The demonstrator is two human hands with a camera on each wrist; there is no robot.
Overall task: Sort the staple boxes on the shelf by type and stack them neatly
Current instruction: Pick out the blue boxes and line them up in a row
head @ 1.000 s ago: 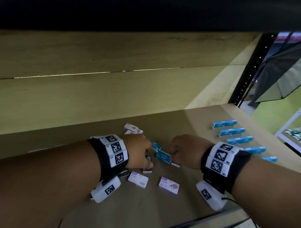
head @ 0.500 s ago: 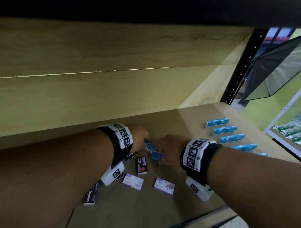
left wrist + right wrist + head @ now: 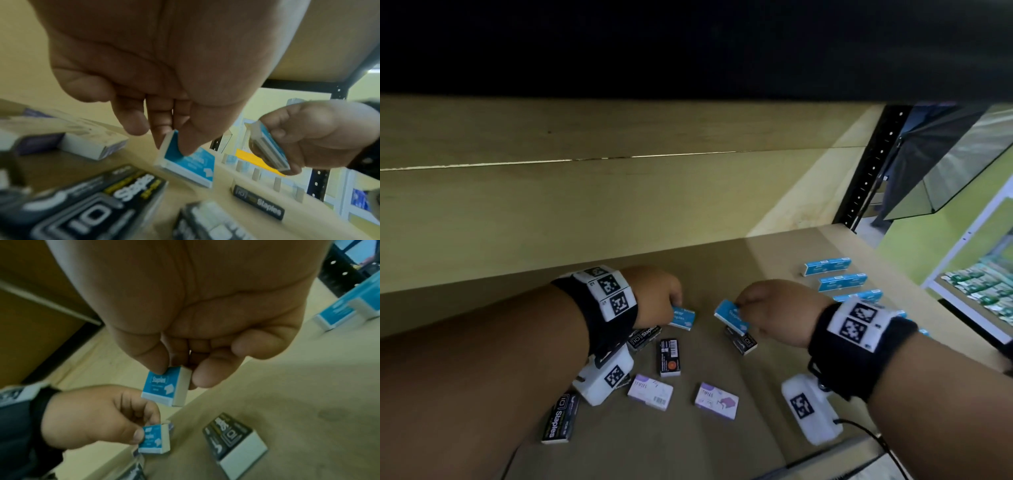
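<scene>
My left hand (image 3: 657, 298) pinches a small blue staple box (image 3: 682, 318) between thumb and fingers, just above the shelf board; the same box (image 3: 188, 164) shows in the left wrist view. My right hand (image 3: 767, 308) pinches a second blue staple box (image 3: 732, 317), tilted and lifted off the shelf, also seen as the blue box (image 3: 165, 387) in the right wrist view. Below the hands lie black staple boxes (image 3: 668, 357) and white-purple staple boxes (image 3: 716, 401). A row of blue boxes (image 3: 827, 266) stands at the right.
The wooden shelf board (image 3: 767, 253) has a wooden back wall close behind the hands and a dark shelf overhead. A black perforated upright (image 3: 869, 174) stands at the right rear corner. Another black box (image 3: 560, 418) lies near the front edge by my left forearm.
The two hands, close together before, have drawn apart, each carrying its own blue box. The right hand has moved right and lifted its box; a black box beneath it is uncovered.
</scene>
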